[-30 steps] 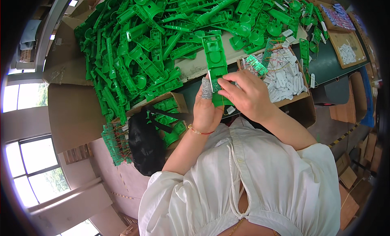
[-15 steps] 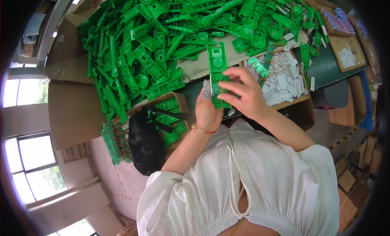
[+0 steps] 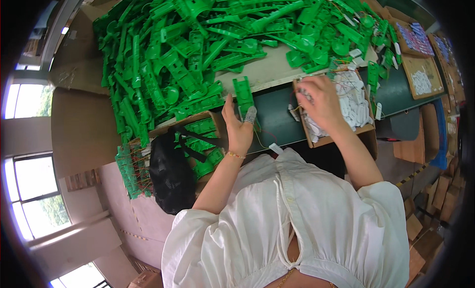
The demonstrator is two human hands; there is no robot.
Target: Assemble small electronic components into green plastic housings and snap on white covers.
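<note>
My left hand (image 3: pixel 239 130) grips a long green plastic part (image 3: pixel 243 95) and holds it upright over the dark green table edge (image 3: pixel 277 120). A wrapped fingertip presses the part's lower end. My right hand (image 3: pixel 320 99) reaches into a cardboard tray (image 3: pixel 310 139) of small white pieces with thin wires (image 3: pixel 355 104); its fingers curl over the pieces at the tray's left side, and I cannot see whether they hold one.
A big heap of green plastic parts (image 3: pixel 198 45) covers the table's back and left. A cardboard box (image 3: pixel 200 139) below the left hand holds more green parts, beside a black bag (image 3: pixel 170 174). Trays of small parts (image 3: pixel 420 65) stand at the right.
My right hand let go of the green part and moved right into the tray of white pieces. The left hand keeps the part, now lower and alone on it.
</note>
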